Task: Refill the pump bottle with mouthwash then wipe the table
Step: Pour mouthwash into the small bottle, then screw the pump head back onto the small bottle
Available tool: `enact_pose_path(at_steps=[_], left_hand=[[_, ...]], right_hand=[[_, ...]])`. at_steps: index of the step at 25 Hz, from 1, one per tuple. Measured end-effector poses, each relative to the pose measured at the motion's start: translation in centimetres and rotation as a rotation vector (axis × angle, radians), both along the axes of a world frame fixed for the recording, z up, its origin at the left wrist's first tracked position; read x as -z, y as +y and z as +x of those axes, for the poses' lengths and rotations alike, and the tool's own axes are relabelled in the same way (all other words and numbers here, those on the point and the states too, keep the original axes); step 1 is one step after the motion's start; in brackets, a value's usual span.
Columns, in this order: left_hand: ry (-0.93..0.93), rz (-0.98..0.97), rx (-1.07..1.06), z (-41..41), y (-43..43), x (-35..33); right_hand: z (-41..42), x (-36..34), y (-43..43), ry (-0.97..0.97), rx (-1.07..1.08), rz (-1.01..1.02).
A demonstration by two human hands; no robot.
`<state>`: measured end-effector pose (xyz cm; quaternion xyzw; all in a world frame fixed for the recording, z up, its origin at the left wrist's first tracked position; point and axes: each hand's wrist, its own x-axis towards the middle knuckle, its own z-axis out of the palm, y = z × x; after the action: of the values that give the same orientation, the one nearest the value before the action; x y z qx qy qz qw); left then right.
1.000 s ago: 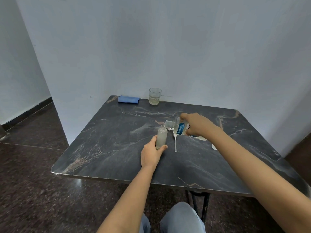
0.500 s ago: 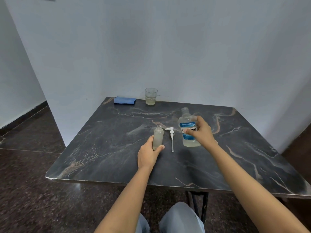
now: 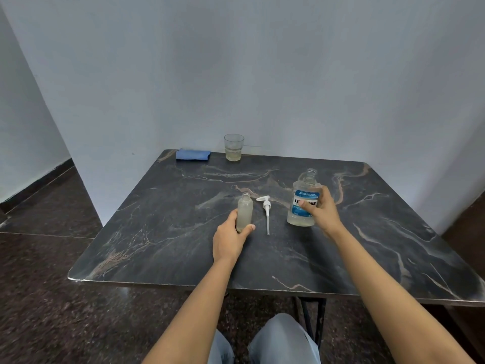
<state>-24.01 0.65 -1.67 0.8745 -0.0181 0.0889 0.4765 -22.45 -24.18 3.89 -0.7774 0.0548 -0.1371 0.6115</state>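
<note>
Left hand [image 3: 231,239] fingers clamp the pump bottle [image 3: 245,209], right hand [image 3: 322,212] fingers the mouthwash bottle [image 3: 301,191], both upright against spillage

Mouthwash bottle [image 3: 300,219]: a second ago it was tipped over, its neck at the mouth of the pump bottle [image 3: 245,210], just above the pump head [image 3: 267,210]. It then came upright and stood on the table [image 3: 183,245], to the right of the pump head and apart from it.
Right hand [image 3: 322,212]: it had gripped the tilted bottle from above, over the pump head. It ended lower, right of the pump head, with the thumb across the blue label [image 3: 307,196] and the fingers curled round the bottle's right side.
Pump head: the tipped bottle had partly covered its top; afterwards it lay in full view.
</note>
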Motion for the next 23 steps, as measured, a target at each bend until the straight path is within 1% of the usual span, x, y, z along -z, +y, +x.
enact_pose_path(at_steps=[5,7,8,9,10,11,12,13,15,16,17,19,20,22,23], left_hand=[[0.000,-0.002,0.008,-0.1,0.0,-0.1],[-0.007,-0.001,0.009,-0.1,0.0,0.0],[-0.011,-0.003,0.010,-0.1,0.0,0.0],[-0.012,-0.004,0.011,-0.1,0.0,0.0],[-0.012,-0.003,0.010,-0.1,0.0,0.0],[-0.011,-0.002,0.009,0.0,0.0,0.0],[-0.012,-0.002,0.008,0.0,0.0,0.0],[-0.015,-0.002,0.008,0.1,-0.1,0.0],[-0.025,0.012,0.008,-0.1,-0.1,-0.1],[-0.029,0.017,0.009,-0.1,-0.1,-0.2],[-0.031,0.017,0.011,0.0,-0.1,-0.2],[-0.033,0.016,0.015,0.0,-0.1,-0.1],[-0.032,0.016,0.015,0.0,-0.1,-0.1],[-0.034,0.017,0.013,0.1,-0.1,-0.1],[-0.034,0.019,0.013,0.1,-0.1,0.0]], right_hand=[[-0.5,0.4,-0.6,0.049,-0.049,0.003],[-1.1,0.5,-0.2,0.074,-0.006,-0.025],[-1.7,0.7,0.2,0.072,0.092,-0.090],[-2.4,1.2,0.8,0.041,0.233,-0.174],[-3.4,2.0,1.8,-0.039,0.380,-0.267],[-4.4,2.9,3.1,-0.156,0.474,-0.363],[-5.4,3.8,4.8,-0.266,0.472,-0.450],[-6.0,4.4,6.4,-0.341,0.386,-0.542],[-5.4,4.3,8.9,-0.364,0.144,-0.785],[-4.2,3.7,9.6,-0.335,0.073,-0.897],[-2.7,3.0,10.1,-0.289,0.051,-0.971],[0.6,1.5,10.6,-0.135,0.058,-1.019],[2.1,0.9,10.7,-0.023,0.051,-1.042],[4.4,0.5,10.7,0.197,-0.012,-1.099],[5.1,0.7,10.7,0.277,-0.044,-1.118]])
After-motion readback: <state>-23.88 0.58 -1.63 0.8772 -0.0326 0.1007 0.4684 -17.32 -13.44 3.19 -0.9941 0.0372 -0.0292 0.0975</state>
